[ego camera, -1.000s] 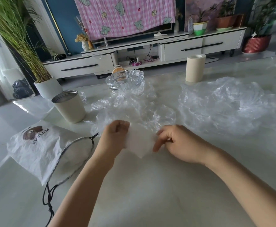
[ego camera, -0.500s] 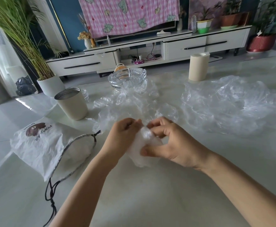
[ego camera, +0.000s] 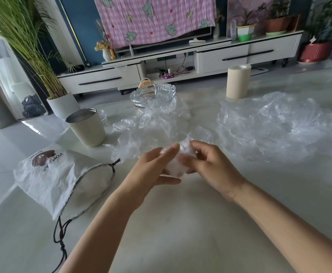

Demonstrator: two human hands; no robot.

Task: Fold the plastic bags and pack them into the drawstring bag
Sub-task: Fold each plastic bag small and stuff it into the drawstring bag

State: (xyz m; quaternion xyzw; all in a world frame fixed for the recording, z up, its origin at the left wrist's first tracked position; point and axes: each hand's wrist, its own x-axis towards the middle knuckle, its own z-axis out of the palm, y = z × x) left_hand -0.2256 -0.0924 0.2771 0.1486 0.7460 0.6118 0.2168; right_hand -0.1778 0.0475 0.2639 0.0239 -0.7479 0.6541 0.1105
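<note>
Mid-frame, both hands — left hand (ego camera: 151, 170), right hand (ego camera: 206, 164) — pinch a bunched plastic bag (ego camera: 178, 164); the drawstring bag (ego camera: 53, 180) lies lower left on the counter (ego camera: 181, 223).

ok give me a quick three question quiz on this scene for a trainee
1. True or false: the white drawstring bag with the bear print lies on the pale glossy table, out to the left of both hands.
2. What do the left hand and right hand hold between them?
A. a small crumpled bundle of clear plastic
B. a metal spoon
C. a folded towel
3. Which stands nearer the drawstring bag: the beige canister with a metal rim or the beige paper roll?

Key: 1 true; 2 A; 3 the canister.
</note>
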